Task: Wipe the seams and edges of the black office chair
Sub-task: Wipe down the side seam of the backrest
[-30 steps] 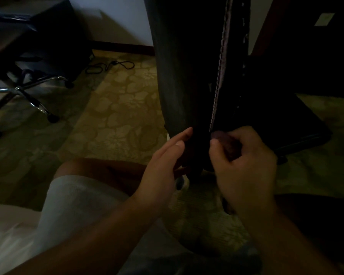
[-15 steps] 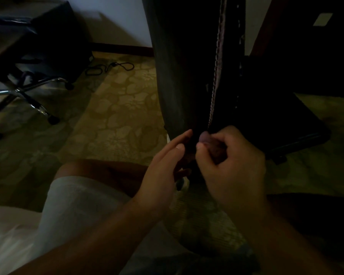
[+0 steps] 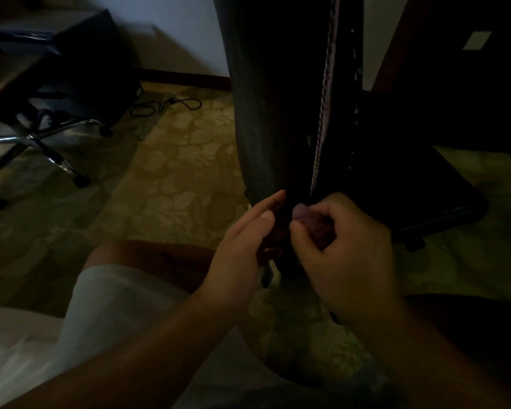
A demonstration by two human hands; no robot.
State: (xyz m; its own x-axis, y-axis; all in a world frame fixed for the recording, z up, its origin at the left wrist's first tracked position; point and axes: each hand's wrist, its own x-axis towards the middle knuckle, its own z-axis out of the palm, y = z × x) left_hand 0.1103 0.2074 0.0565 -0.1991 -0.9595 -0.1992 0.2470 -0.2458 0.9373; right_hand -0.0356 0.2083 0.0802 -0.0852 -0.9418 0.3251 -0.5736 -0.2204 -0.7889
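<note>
chair [image 3: 266, 93] under inspection stood upright at centre frame, its dark back panel rising out of the top of view and its lower edge ending just above the hands. at far left a second chair [image 3: 39, 143] showed a chrome star base with black castors on the carpet [image 3: 171, 178], partly under a desk [image 3: 9, 81]. a black cable [image 3: 165, 106] lay looped on the carpet near the wall [image 3: 186, 33], between the second chair and the inspected one. lower left, a knee [image 3: 148, 261] in pale shorts [image 3: 106, 308] was seen, the person being low beside the chair. left hand [image 3: 242, 246] was held with fingers straight and close together, tips lying against the bottom edge of the back panel; it gripped nothing that could be made out. a stitched seam [image 3: 322, 113] ran down the chair's side edge, pale against the dark cover, ending just above the right hand. right hand [image 3: 345, 249] was curled, thumb and forefinger pinching a small dark wad, apparently a cloth [image 3: 313, 228], at the foot of the seam and close to the left fingertips. whether the wad touched the seam could not be told in the poor light. right of the hands, the chair's seat [image 3: 425, 190] projected as a dark slab over the carpet. dark furniture [image 3: 455, 69] filled the upper right.
</note>
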